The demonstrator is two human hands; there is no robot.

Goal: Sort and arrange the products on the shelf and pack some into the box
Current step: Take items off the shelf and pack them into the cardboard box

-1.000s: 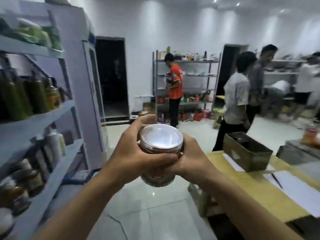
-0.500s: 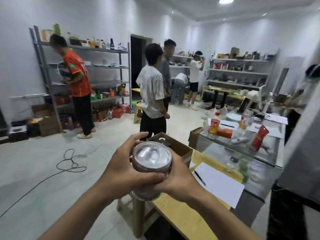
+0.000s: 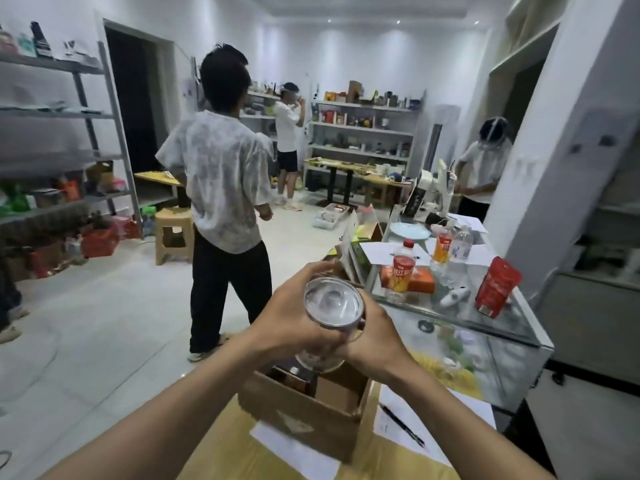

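A clear jar with a shiny clear lid (image 3: 333, 303) is held upright in both hands at the centre of the view. My left hand (image 3: 294, 317) wraps its left side and my right hand (image 3: 372, 336) grips its right side and base. The jar hangs just above an open cardboard box (image 3: 304, 414) that stands on a yellow wooden table (image 3: 235, 455). Dark items lie inside the box, partly hidden by my hands.
A person in a pale shirt (image 3: 221, 178) stands close ahead on the floor. A glass cabinet (image 3: 460, 327) at right carries bottles, a red pouch (image 3: 497, 285) and papers. Paper sheets and a pen (image 3: 401, 426) lie beside the box. Metal shelves (image 3: 69, 133) line the left wall.
My view has swung right, away from the shelf toward the table. The jar, still in both hands, now hangs over the open box.
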